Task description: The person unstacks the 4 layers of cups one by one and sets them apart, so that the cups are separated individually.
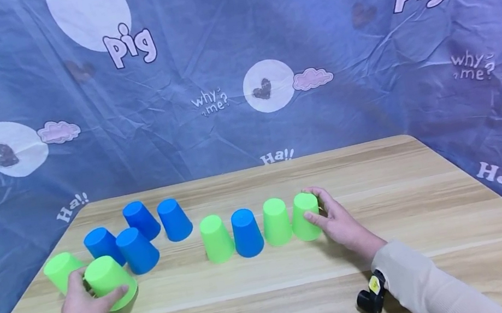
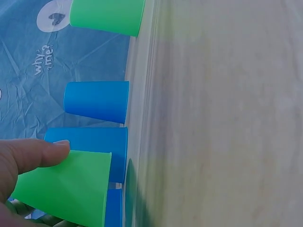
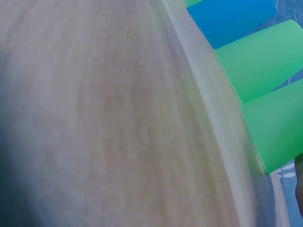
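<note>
My left hand grips an upside-down green cup, thumb on its near side. In the left wrist view this green cup looks slightly raised off the table. Just behind it stands another green cup, partly hidden by the hand. On the right, my right hand holds the end green cup of a row, thumb in front and fingers around the far side. Left of it in the row stand a green cup, a blue cup and another green cup, all upside down.
Several upside-down blue cups stand at the left and back left of the wooden table. A printed blue cloth hangs behind and beside it. A black wrist device sits at the right sleeve.
</note>
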A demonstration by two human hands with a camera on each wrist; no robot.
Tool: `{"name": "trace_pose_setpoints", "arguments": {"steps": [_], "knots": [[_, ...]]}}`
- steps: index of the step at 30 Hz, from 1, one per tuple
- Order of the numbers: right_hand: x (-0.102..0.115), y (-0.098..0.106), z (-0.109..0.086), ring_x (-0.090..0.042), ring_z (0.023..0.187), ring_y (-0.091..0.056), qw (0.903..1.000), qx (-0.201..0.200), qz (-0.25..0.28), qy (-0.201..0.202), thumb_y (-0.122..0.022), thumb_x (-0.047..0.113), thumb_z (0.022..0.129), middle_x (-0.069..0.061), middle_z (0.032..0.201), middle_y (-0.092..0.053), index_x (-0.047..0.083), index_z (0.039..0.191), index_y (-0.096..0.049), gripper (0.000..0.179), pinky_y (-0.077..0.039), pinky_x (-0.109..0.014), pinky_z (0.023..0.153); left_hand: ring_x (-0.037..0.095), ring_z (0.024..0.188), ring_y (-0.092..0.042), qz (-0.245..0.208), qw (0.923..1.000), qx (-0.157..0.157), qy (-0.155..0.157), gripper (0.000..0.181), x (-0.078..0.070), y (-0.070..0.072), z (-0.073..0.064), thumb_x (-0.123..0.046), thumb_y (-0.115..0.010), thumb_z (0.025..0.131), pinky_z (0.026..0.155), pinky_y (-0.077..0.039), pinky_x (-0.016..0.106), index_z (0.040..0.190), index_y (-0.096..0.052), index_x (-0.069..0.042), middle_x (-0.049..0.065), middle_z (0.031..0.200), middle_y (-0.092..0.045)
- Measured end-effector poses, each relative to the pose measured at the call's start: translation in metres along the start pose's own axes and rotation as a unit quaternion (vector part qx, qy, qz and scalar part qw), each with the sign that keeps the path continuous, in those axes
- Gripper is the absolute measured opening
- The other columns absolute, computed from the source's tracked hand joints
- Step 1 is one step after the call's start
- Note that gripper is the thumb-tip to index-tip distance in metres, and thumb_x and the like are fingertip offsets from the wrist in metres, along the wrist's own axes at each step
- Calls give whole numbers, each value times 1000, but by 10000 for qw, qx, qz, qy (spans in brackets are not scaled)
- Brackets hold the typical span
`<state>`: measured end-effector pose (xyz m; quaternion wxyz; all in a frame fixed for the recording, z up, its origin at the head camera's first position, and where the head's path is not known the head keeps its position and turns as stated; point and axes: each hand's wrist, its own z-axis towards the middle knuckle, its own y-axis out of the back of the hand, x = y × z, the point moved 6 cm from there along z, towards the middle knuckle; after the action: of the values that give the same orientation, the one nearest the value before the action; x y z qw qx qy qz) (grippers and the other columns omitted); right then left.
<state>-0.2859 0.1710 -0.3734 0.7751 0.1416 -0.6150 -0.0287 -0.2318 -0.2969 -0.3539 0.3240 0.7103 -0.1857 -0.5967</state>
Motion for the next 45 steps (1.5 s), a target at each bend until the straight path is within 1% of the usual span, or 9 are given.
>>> {"name": "trace_pose_setpoints", "arguments": {"steps": [7, 15, 24, 31, 35, 38, 41, 43, 45], "knots": [[3, 2, -1, -39, 131, -32, 10000, -21, -72, 7, -51, 6, 91, -22, 138, -38, 1, 138, -28, 52, -22, -52, 109, 53, 118, -32, 57, 10000, 18, 10, 103, 0, -5, 1, -30, -72, 78, 92, -33, 64, 141, -2, 10, 40, 134, -25], [0, -3, -1, -38, 131, -33, 9999, 78, -28, -108, -51, 7, 92, -20, 139, -38, 3, 139, -27, 53, -24, -50, 109, 52, 114, -34, 114, 9993, 44, 350, 108, 10, -5, 1, -34, -73, 77, 86, -38, 62, 141, 2, 9, 40, 131, -25], [1, -3, 0, -38, 131, -33, 10000, 66, -7, -48, -51, 6, 92, -20, 138, -39, 2, 138, -28, 52, -21, -51, 110, 53, 113, -34, 77, 9993, 158, 316, 108, 15, -9, 4, -31, -73, 76, 84, -39, 61, 141, 3, 10, 41, 129, -25], [2, -2, 1, -38, 130, -34, 10000, 25, 22, 37, -51, 5, 91, -21, 138, -39, 2, 138, -28, 52, -22, -51, 109, 55, 113, -34, 233, 9994, -189, 144, 110, 6, -1, 3, -27, -76, 74, 83, -39, 62, 144, 3, 4, 42, 132, -25], [2, -2, 1, -38, 130, -35, 10000, 31, 58, 37, -51, 4, 91, -21, 137, -39, 2, 138, -27, 52, -23, -51, 109, 53, 117, -32, 425, 9959, -786, -162, 106, -11, 8, -3, -27, -75, 75, 88, -35, 64, 145, -2, 5, 39, 134, -26], [2, -2, 0, -38, 130, -35, 10000, 48, 77, 4, -51, 5, 91, -21, 138, -39, 2, 138, -27, 52, -23, -50, 109, 50, 118, -31, 481, 9878, -1378, -536, 99, -29, 12, -13, -27, -74, 77, 89, -33, 64, 144, -10, 5, 36, 134, -28], [0, -2, -1, -37, 130, -34, 10000, 32, 71, -44, -51, 6, 91, -20, 138, -39, 3, 139, -27, 53, -23, -50, 110, 47, 116, -31, 519, 9723, -1915, -1236, 88, -55, 11, -26, -20, -74, 76, 86, -34, 63, 141, -21, 5, 33, 132, -30], [-2, -1, -1, -36, 130, -34, 9999, 1, 56, -94, -51, 6, 91, -19, 138, -39, 4, 138, -28, 52, -23, -50, 110, 47, 117, -31, 518, 9545, -2248, -1892, 81, -74, 9, -35, -12, -76, 73, 88, -33, 64, 137, -30, 6, 31, 131, -32], [-3, -1, -2, -36, 131, -34, 9999, -18, 31, -119, -51, 7, 92, -18, 138, -39, 5, 139, -28, 52, -22, -51, 110, 47, 119, -30, 490, 9274, -2529, -2711, 75, -92, 5, -43, -6, -76, 68, 93, -30, 64, 131, -37, 7, 31, 131, -33]]}}
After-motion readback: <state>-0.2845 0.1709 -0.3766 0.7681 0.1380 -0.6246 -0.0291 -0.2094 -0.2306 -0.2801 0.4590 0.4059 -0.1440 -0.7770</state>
